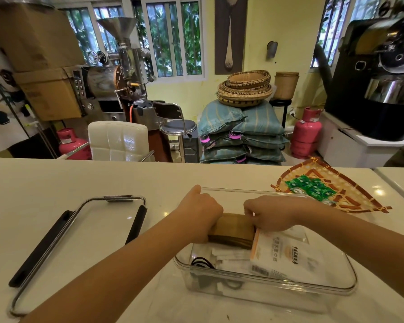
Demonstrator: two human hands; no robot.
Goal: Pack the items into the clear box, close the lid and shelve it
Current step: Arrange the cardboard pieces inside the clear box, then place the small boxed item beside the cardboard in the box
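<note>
The clear box [266, 279] stands open on the white counter in front of me. Over its far half, my left hand [201, 212] and my right hand [272, 214] both grip a stack of brown wooden pieces [232, 229], one hand at each end. Inside the box lie a white tissue pack [287, 257] with orange print, some white sachets [231, 258] and a black cord [200, 263]. The box's clear lid [79, 238], with black side clips, rests flat on the counter to the left.
A woven fan-shaped tray [364, 197] holding green sachets [310, 186] lies at the right, behind the box. Beyond the counter edge stand a white chair [118, 139], stacked sacks [240, 134], pink gas cylinders [307, 132] and roasting machines.
</note>
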